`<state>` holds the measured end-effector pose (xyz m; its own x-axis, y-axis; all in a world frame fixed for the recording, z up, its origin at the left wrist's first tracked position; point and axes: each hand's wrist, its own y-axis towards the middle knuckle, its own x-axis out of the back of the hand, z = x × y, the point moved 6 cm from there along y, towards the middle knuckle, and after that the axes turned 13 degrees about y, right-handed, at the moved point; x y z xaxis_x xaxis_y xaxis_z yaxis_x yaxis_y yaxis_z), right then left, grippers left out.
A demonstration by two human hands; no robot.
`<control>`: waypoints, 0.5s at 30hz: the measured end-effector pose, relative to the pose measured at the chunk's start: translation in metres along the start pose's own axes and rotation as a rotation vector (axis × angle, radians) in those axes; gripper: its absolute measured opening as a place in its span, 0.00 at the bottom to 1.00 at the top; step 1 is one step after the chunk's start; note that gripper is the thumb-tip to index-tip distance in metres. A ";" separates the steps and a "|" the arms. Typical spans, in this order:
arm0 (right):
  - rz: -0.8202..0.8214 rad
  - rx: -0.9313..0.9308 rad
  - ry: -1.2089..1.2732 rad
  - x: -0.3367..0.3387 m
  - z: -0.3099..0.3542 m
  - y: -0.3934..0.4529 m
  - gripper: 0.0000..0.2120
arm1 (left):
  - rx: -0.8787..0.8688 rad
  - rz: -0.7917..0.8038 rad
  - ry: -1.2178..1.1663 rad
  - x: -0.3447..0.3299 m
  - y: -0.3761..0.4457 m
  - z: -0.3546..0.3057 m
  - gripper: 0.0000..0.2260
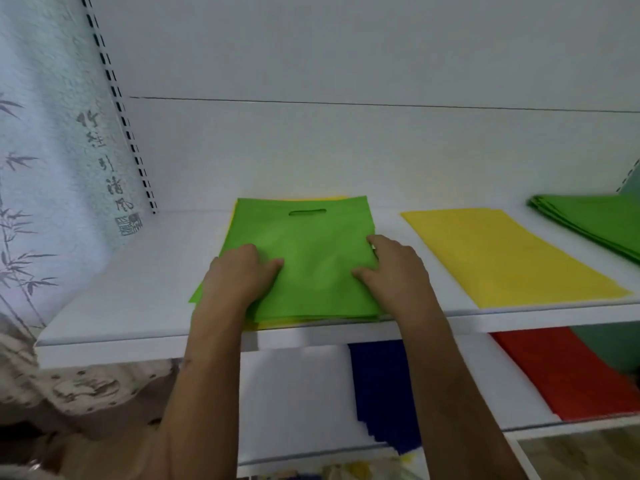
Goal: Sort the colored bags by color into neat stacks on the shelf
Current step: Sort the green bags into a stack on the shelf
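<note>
White shelf point(138, 289) carrying mixed pile; your left hand point(239, 275) and right hand point(391, 268) pinching green bag point(304, 244) sides, fingers curling round edges. Thin, floppy, sliding easily.

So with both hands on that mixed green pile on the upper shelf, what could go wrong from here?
1. Yellow edges show under the green bag; lifting by the sides with the left hand and right hand could drag yellow along.
2. The pile's front edge sits at the upper shelf lip, so loose bags may slide off.
3. The yellow stack lies close to the right; a sweep might skew it.
</note>
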<state>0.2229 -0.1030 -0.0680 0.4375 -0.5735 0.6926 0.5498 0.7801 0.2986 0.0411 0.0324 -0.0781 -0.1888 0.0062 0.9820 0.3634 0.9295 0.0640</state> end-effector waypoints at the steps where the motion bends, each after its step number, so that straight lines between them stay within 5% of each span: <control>1: -0.003 0.004 0.017 -0.001 -0.001 0.001 0.23 | 0.002 0.000 -0.015 -0.001 0.000 0.001 0.23; 11: -0.169 0.156 0.366 0.010 0.012 -0.008 0.30 | -0.007 -0.034 -0.095 0.003 -0.008 0.002 0.23; 15: -0.143 0.018 0.484 0.007 0.003 -0.005 0.32 | -0.015 -0.052 -0.107 -0.002 -0.006 0.005 0.20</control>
<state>0.2210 -0.1102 -0.0633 0.6408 -0.7218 0.2613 0.6180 0.6870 0.3823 0.0348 0.0283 -0.0813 -0.3034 -0.0021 0.9529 0.3641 0.9239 0.1180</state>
